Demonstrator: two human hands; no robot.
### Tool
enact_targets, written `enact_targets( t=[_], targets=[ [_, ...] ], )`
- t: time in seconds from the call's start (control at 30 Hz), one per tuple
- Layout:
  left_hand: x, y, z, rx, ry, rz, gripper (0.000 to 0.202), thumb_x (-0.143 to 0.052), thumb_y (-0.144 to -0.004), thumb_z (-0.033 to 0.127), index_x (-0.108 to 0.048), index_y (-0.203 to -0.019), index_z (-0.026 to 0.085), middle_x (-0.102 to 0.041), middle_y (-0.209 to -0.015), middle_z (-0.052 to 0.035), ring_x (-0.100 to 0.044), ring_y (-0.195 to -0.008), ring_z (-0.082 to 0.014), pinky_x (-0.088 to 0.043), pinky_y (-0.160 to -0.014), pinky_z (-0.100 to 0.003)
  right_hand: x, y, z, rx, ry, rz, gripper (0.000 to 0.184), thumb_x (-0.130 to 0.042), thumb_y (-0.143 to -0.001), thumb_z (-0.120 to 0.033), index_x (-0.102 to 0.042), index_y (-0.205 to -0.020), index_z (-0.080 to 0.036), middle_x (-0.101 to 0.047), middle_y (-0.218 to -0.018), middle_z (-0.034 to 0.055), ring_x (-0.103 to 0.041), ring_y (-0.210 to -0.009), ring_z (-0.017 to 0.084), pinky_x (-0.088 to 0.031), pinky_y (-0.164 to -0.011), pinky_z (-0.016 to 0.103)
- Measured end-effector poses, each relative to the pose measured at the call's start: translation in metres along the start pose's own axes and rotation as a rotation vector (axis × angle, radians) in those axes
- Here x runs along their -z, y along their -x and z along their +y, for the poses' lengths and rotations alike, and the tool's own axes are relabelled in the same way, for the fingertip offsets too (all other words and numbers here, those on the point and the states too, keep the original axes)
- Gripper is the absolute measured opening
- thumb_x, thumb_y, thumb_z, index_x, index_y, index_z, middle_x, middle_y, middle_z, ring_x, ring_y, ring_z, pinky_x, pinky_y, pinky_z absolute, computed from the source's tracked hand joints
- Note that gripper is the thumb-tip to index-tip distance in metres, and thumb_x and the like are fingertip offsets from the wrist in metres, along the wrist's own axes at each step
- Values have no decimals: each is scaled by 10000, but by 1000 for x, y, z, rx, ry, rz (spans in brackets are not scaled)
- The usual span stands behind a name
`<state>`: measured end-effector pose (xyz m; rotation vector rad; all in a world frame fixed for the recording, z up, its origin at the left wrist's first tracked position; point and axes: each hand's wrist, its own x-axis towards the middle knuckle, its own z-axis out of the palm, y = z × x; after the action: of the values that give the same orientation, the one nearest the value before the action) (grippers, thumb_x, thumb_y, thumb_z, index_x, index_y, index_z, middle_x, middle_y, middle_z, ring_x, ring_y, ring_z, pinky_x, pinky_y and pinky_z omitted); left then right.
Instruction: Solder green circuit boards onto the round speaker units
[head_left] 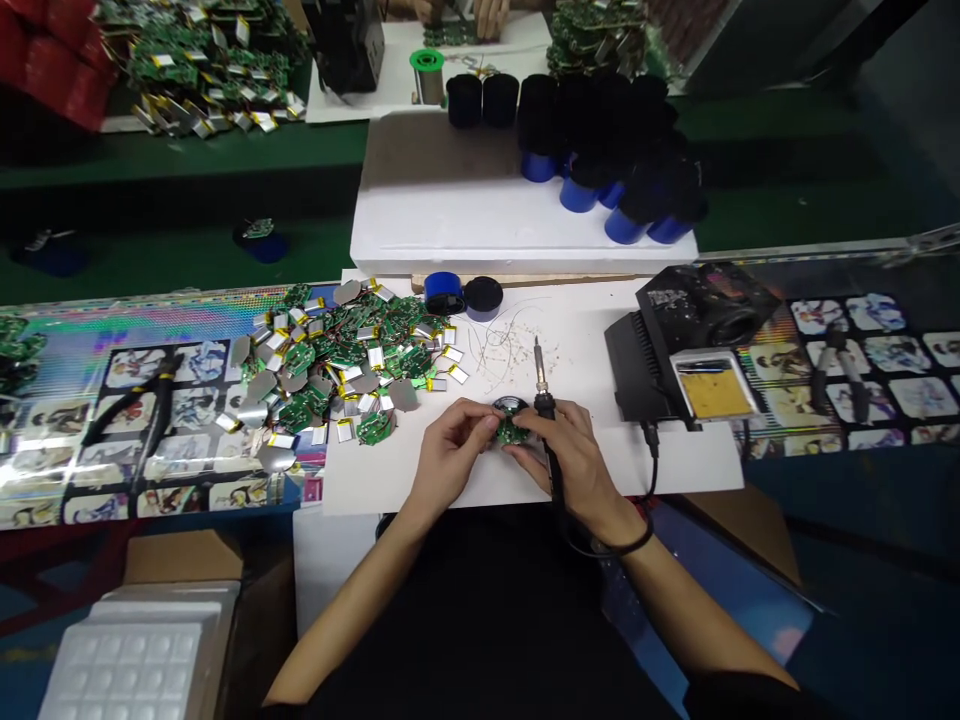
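My left hand (450, 450) pinches a small green circuit board (511, 431) joined to a round dark disc (508, 406), possibly a speaker. My right hand (574, 455) grips a black soldering iron (545, 408) like a pen, its metal tip pointing up and away from the board. The two hands nearly meet around the board, and my fingers hide much of it. Left of my hands, a heap of green boards with flat silver batteries (345, 365) lies on a white sheet (577, 340), and thin wire clippings (502, 345) are scattered ahead of me.
A black soldering station (690, 345) with a yellow sponge (715, 393) stands to my right. A blue cap (442, 293) and black lid (483, 297) lie ahead. Beyond, black-and-blue cylinders (577, 170) stand on a white board. A co-worker's hands (457, 15) work at the far bench.
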<state>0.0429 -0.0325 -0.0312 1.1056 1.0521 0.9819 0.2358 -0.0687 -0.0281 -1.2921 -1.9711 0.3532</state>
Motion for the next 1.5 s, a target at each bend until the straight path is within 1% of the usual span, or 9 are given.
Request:
enact_targets(
  t=[0.07,0.13,0.27,0.4,0.57,0.9,1.17,1.37,1.5],
  targets=[
    [3,-2,2,-61,-63,-15,249,-764,-975,439,-792,-976,192,-743,-998,-67,-665,-840,-152,-554,-759,-272,1,-3,3,0,-19,3,454,-777,-959,-195,-588,-1359,-295,-786,-1154,82,-679,-1086,308,-558,-920,503],
    [6,-4,4,-104,-106,-38,218,-761,-981,412,-792,-975,196,-735,-990,-70,-679,-901,-173,-556,-783,-278,3,-6,5,-10,-63,0,460,-786,-948,-204,-583,-1351,-293,-785,-1182,86,-682,-1067,306,-563,-915,510],
    [8,-7,8,-159,-238,-84,230,-741,-994,417,-785,-957,195,-718,-954,-75,-659,-834,-175,-513,-680,-276,7,-12,1,-116,-181,57,375,-736,-967,-174,-600,-1292,-304,-782,-1160,70,-703,-1044,282,-585,-920,501],
    [8,-9,12,-253,-353,-124,184,-701,-1027,366,-782,-995,204,-716,-953,-65,-629,-789,-157,-477,-634,-266,6,-21,-7,-252,-319,108,248,-715,-980,-190,-636,-1190,-295,-760,-1091,47,-744,-1022,238,-620,-910,427],
    [8,-9,17,-329,-418,-157,127,-676,-1043,285,-770,-1025,202,-715,-968,-62,-637,-821,-152,-470,-631,-254,2,-29,-11,-310,-444,134,255,-741,-958,-191,-633,-1171,-280,-758,-1016,17,-767,-938,193,-641,-863,354],
    [9,-6,17,-343,-449,-167,107,-674,-1042,265,-762,-1030,205,-729,-993,-66,-655,-853,-159,-495,-662,-258,0,-29,-11,-349,-501,134,242,-770,-954,-249,-637,-1155,-274,-758,-989,15,-754,-893,182,-648,-847,352],
    [8,-7,16,-364,-375,-79,61,-736,-1001,250,-766,-1003,197,-733,-957,-49,-612,-785,-136,-481,-677,-264,-5,-29,-11,-414,-589,180,274,-823,-937,-289,-614,-1113,-278,-782,-914,-3,-789,-848,188,-658,-816,343],
    [8,-7,15,-239,-268,-71,129,-749,-992,320,-758,-953,198,-698,-917,-46,-582,-764,-143,-446,-659,-274,-8,-29,-10,-453,-632,184,282,-831,-932,-342,-610,-1094,-278,-786,-895,-1,-788,-841,196,-650,-809,350],
    [8,-7,12,-171,-174,-86,121,-770,-978,314,-749,-951,198,-680,-923,-37,-555,-760,-135,-420,-663,-271,-8,-30,-10,-433,-667,193,257,-826,-930,-273,-620,-1084,-274,-763,-903,-8,-757,-838,175,-614,-794,324]
  ],
)
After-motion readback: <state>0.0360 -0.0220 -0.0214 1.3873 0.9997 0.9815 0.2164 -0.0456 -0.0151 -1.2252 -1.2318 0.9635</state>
